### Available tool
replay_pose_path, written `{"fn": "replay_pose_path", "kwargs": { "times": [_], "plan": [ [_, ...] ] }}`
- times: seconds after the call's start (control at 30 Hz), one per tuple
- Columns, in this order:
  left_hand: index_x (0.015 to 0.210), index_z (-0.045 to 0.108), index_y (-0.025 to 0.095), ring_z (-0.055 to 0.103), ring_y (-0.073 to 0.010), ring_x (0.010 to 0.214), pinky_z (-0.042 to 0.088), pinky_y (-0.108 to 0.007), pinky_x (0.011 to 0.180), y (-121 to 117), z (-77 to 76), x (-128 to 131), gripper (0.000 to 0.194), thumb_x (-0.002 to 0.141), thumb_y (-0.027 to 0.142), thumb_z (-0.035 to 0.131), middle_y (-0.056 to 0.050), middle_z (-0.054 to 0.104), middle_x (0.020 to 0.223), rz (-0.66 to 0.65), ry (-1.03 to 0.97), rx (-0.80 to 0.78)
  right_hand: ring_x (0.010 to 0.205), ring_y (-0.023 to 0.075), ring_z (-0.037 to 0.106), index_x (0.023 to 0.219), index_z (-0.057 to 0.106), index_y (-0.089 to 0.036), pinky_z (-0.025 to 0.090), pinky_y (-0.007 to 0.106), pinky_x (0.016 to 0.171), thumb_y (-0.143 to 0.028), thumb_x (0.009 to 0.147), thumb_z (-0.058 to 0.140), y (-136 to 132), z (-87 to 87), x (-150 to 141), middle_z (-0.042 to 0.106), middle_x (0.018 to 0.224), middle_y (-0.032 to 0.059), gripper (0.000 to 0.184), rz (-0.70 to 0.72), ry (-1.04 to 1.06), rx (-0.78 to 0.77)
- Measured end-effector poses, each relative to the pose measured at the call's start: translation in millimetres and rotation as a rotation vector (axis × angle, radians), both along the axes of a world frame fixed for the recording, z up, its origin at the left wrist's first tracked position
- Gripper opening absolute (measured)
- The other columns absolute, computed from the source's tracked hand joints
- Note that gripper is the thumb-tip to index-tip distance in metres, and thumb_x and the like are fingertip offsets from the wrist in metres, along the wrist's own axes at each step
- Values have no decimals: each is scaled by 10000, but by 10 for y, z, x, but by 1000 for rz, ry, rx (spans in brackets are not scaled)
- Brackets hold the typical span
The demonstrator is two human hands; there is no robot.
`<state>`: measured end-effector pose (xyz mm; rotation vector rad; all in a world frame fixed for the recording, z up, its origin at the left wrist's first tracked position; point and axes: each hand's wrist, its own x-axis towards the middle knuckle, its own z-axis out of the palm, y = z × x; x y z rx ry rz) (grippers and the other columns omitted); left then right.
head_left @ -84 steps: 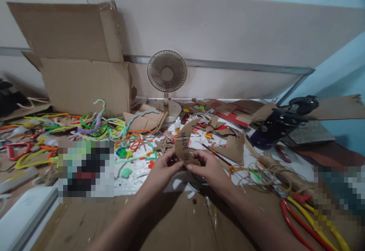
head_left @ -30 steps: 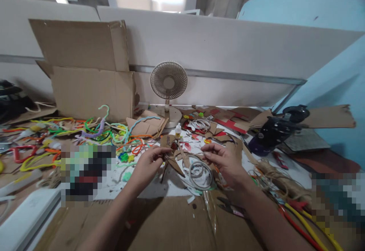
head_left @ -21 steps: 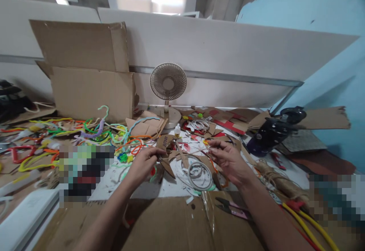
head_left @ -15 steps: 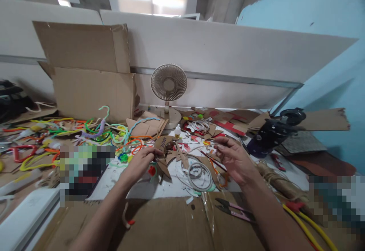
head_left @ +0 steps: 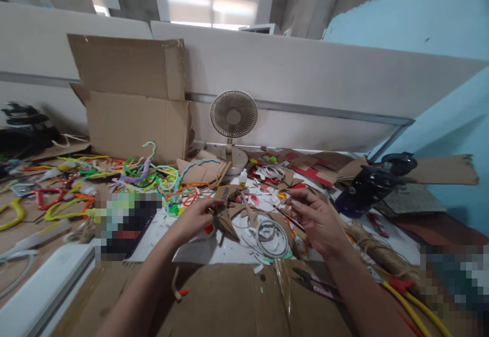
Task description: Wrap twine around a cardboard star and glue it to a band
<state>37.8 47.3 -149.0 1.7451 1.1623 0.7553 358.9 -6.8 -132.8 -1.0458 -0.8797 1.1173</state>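
Some room parts right fingers [head_left: 305, 195], grip unclear, from left fingers [head_left: 213, 203] pinching cardboard crescent [head_left: 224, 193] at edge.

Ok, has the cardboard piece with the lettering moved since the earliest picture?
Yes, leftward: the lettering on the cardboard piece was right of the centre of the fan; now it sits slightly left.

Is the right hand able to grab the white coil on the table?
Probably yes: the white coil lies near the right hand, and nothing tall seems to stand between them.
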Motion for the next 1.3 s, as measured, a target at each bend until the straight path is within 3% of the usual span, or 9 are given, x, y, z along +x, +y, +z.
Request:
{"fn": "replay_pose_path", "kwargs": {
  "times": [0.13,0.27,0.37,0.5,0.7,0.8,0.9,1.1,1.3],
  "plan": [
    [1293,791,247,741,-279,1068,553,-380,963,-37,-37,41,679,667,75,591,-83,815,1235,-43,123,73,825,229,688,916,808,-269,496,317,657,-425,589,1022,-75,52,-30,769,880,42,420,1,-29,56],
    [1350,777,276,704,-341,1118,522,-454,1010,-136,23,114,682,710,75,654,-129,778,1178,58,343,243,872,251,702,898,814,-288,492,317,649,-442,649,998,-218,87,-156,778,889,53,346,113,-103,77],
    [1305,804,298,628,-366,1310,441,-503,1160,-242,151,172,613,734,105,694,-134,730,1355,9,183,297,825,250,698,895,830,-283,502,328,635,-429,704,964,-307,84,-322,790,883,68,275,219,-177,87],
    [1322,789,352,639,-295,1356,480,-434,1152,-366,341,190,507,842,210,709,-38,747,1423,-365,-153,-24,817,237,688,925,845,-269,525,346,682,-371,802,897,-338,96,-519,799,918,74,168,322,-286,128],
    [1200,847,290,750,-216,861,562,-312,838,-395,465,71,326,951,442,701,-54,843,979,-488,-139,-240,888,245,704,945,854,-283,552,377,793,-324,848,828,-250,139,-582,807,962,62,108,283,-459,181],
    [979,889,253,663,-180,666,507,-268,637,-361,508,-30,310,919,498,710,-65,823,912,-452,-102,-242,889,253,717,951,847,-271,562,383,792,-360,809,854,-175,114,-517,813,946,63,167,258,-477,144],
    [827,873,238,637,-180,668,467,-255,629,-280,507,-173,343,908,503,670,-47,784,796,-374,18,-179,838,245,713,917,835,-251,554,370,758,-406,760,886,-86,71,-369,805,894,55,227,281,-516,71],
    [791,853,199,697,-232,818,472,-274,747,-89,384,-440,349,816,491,664,-48,810,819,-259,342,-153,808,234,693,868,809,-212,534,347,768,-465,734,837,69,46,105,784,836,46,288,332,-774,-36],
    [810,858,204,710,-266,826,465,-304,736,-91,410,-536,369,790,536,697,-45,811,799,-232,376,-139,761,237,652,846,797,-200,476,340,711,-478,788,722,17,198,251,760,808,60,294,232,-1028,-42]
  ]
}}
